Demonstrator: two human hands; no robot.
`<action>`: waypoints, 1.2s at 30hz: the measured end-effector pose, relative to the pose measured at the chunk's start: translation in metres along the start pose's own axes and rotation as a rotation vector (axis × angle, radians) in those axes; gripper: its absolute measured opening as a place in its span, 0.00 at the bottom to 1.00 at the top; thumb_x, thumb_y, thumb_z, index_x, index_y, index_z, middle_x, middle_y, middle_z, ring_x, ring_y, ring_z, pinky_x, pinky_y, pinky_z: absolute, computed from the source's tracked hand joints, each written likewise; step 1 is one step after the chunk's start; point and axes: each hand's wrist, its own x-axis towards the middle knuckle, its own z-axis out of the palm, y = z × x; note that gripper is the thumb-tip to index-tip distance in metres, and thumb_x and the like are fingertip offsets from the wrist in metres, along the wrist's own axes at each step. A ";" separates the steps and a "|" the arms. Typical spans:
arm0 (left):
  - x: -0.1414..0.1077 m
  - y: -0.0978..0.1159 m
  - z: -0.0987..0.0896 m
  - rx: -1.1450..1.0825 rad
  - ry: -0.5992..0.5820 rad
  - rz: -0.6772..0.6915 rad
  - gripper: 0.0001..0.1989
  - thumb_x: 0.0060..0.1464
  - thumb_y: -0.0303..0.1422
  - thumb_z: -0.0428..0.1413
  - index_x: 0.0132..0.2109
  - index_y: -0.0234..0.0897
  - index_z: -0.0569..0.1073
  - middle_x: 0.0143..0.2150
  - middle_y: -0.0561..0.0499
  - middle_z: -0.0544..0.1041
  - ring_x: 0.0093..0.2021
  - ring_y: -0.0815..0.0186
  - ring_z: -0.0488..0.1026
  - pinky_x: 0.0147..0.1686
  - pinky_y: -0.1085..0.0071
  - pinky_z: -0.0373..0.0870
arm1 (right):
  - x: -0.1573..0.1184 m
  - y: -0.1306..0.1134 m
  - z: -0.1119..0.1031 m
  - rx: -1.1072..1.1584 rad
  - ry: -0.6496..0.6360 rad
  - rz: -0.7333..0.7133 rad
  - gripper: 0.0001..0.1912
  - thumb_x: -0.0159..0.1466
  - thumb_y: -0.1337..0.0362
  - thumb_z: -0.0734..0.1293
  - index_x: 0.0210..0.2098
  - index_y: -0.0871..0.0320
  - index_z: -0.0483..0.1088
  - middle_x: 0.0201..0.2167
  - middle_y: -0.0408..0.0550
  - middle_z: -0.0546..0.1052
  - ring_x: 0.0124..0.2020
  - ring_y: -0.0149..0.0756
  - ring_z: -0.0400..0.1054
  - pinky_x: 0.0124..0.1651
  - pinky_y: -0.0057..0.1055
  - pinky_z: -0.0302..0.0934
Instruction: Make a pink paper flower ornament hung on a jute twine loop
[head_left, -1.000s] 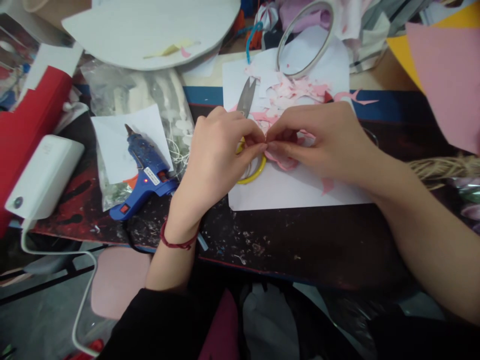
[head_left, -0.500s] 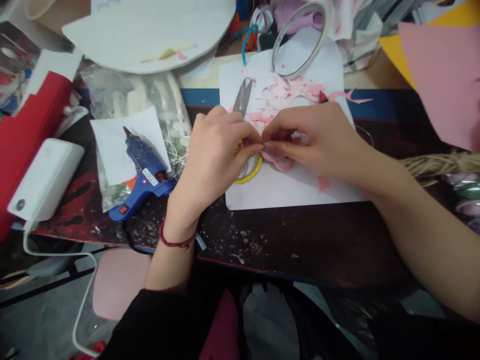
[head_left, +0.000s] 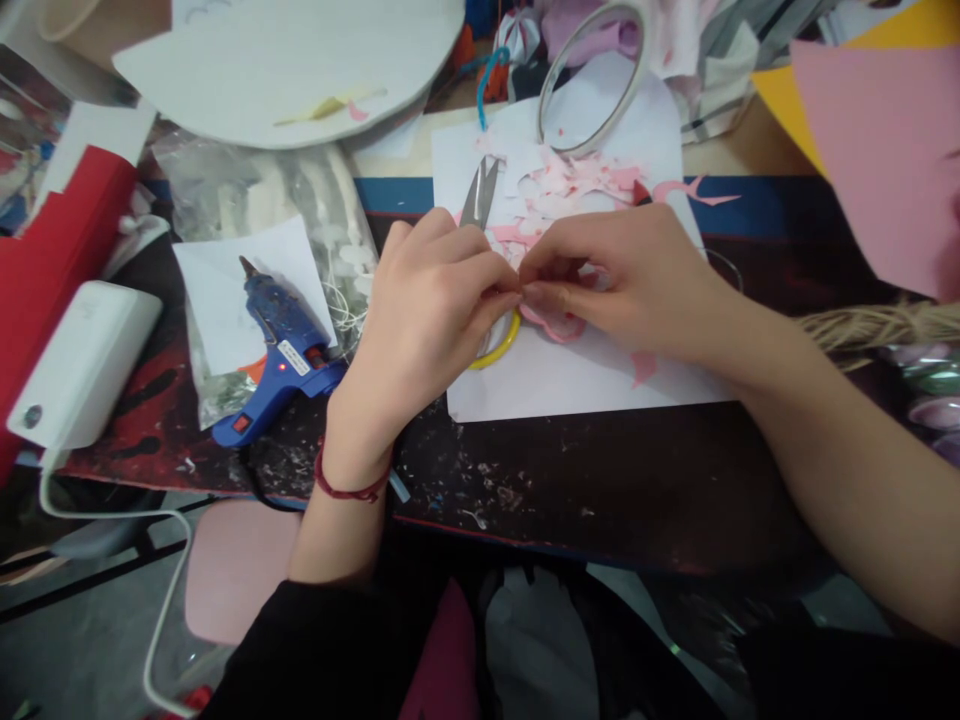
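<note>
My left hand [head_left: 431, 300] and my right hand [head_left: 630, 270] meet fingertip to fingertip over a white sheet of paper [head_left: 525, 385]. Both are closed in a pinch; whatever lies between the fingertips is too small or too hidden to name. Under my left hand lies a pair of scissors [head_left: 480, 195], blades pointing away and part of a yellow handle showing. Just below my right fingers sits a pink rounded piece [head_left: 555, 325], partly covered. Pink paper scraps [head_left: 577, 180] are heaped behind my hands.
A blue glue gun [head_left: 281, 350] with a lit red light rests on the left, beside a white power bank [head_left: 86, 360] with a cable. A roll of tape [head_left: 544, 95] stands at the back. Pink card [head_left: 885, 170] and twisted cord [head_left: 885, 325] are at right.
The whole view has shifted slightly, with things sitting a little further left. My hands keep nearly the same pinched pose, the left fingers slightly closer together.
</note>
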 end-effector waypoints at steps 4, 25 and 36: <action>0.000 0.001 0.000 0.013 -0.001 -0.015 0.10 0.65 0.35 0.52 0.38 0.45 0.77 0.37 0.48 0.79 0.46 0.51 0.71 0.45 0.51 0.66 | 0.000 0.001 0.000 -0.004 0.005 0.006 0.04 0.64 0.62 0.69 0.34 0.53 0.77 0.28 0.44 0.81 0.30 0.37 0.71 0.37 0.36 0.60; 0.002 0.009 0.011 0.053 0.055 -0.067 0.11 0.66 0.32 0.50 0.32 0.40 0.67 0.34 0.47 0.73 0.48 0.54 0.68 0.53 0.52 0.60 | 0.001 -0.002 0.001 0.032 -0.010 0.018 0.07 0.65 0.61 0.68 0.30 0.53 0.76 0.24 0.43 0.80 0.28 0.36 0.70 0.33 0.35 0.61; -0.001 0.009 0.015 0.285 0.069 0.151 0.20 0.71 0.28 0.36 0.33 0.39 0.68 0.32 0.47 0.70 0.43 0.57 0.72 0.43 0.56 0.65 | -0.001 -0.003 0.000 0.119 -0.004 0.037 0.07 0.62 0.67 0.69 0.27 0.53 0.72 0.22 0.41 0.78 0.26 0.32 0.68 0.31 0.33 0.58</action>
